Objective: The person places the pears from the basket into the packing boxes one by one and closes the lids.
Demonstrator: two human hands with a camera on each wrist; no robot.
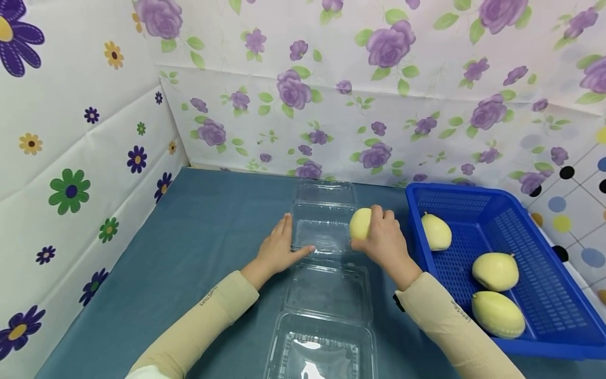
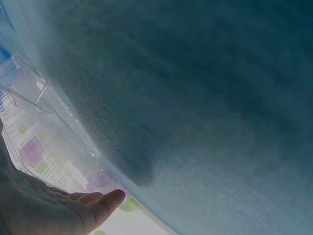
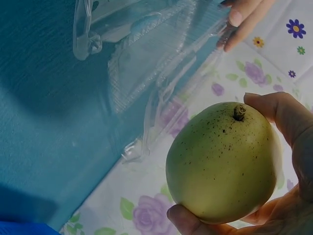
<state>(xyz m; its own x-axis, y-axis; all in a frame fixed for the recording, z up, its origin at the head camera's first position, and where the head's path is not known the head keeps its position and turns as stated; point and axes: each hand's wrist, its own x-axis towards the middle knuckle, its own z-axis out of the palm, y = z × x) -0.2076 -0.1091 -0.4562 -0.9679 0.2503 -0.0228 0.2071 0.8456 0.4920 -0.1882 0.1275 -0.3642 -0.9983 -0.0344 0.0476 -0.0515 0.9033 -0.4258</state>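
My right hand (image 1: 385,239) grips a small pale yellow melon (image 3: 222,164) with thumb and fingers around its sides. Its stub of a stem and dark specks face the right wrist camera. The melon is beside the right edge of an opened clear plastic clamshell box (image 1: 322,237) in the head view. At that box's left side, my left hand (image 1: 276,250) lies with its fingers straight along the edge and its thumb spread over the near edge. In the left wrist view, part of the left hand (image 2: 63,210) shows beside the clear plastic.
A second opened clear clamshell box (image 1: 326,292) lies nearer me on the blue-grey tabletop (image 1: 213,210). To the right stands a blue plastic basket (image 1: 558,284) holding several melons (image 1: 496,271). Flower-patterned sheets (image 1: 265,116) cover the walls at the back and left.
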